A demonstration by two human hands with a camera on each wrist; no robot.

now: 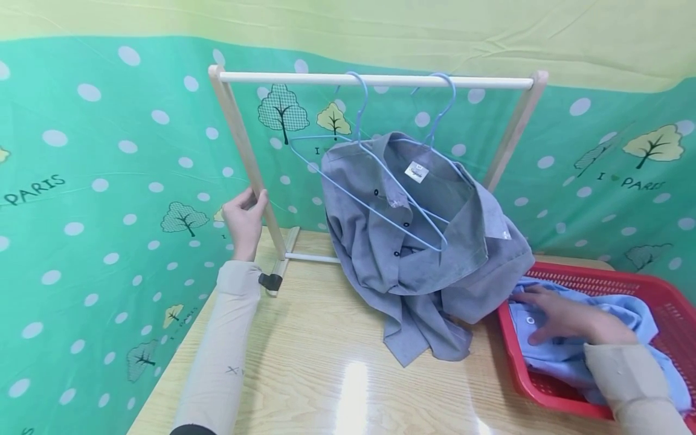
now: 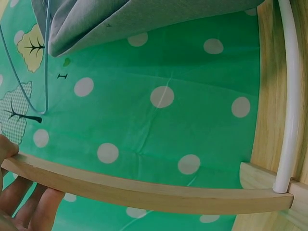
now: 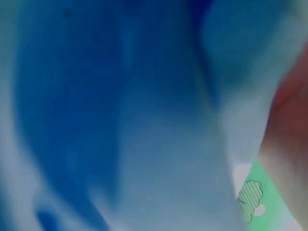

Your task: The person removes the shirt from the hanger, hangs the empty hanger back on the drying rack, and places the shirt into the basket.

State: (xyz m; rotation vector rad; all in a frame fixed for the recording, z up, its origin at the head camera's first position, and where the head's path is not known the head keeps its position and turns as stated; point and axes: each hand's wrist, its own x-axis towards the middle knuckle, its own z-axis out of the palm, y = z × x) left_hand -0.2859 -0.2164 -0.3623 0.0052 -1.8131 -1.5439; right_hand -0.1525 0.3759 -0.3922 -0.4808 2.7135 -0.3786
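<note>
A wooden clothes rack (image 1: 375,79) with a white top rail stands on the table. My left hand (image 1: 246,220) grips its left post (image 2: 144,190), thumb on one side and fingers on the other. Two blue wire hangers hook over the rail. A grey shirt (image 1: 359,241) hangs from the right hanger (image 1: 444,115), its collar open and label showing. The left hanger (image 1: 321,172) is bare and overlaps the shirt's front. At the lower right, my right hand (image 1: 565,314) rests on a light blue shirt (image 1: 625,308), thumb and fingers apart. The right wrist view shows mostly blurred blue cloth (image 3: 159,159).
The red plastic basket (image 1: 587,270) holding the blue shirt stands on the right of the wooden table (image 1: 304,338). A green patterned cloth (image 1: 109,241) hangs behind and to the left. The grey shirt's lower part reaches the tabletop near the basket's left side.
</note>
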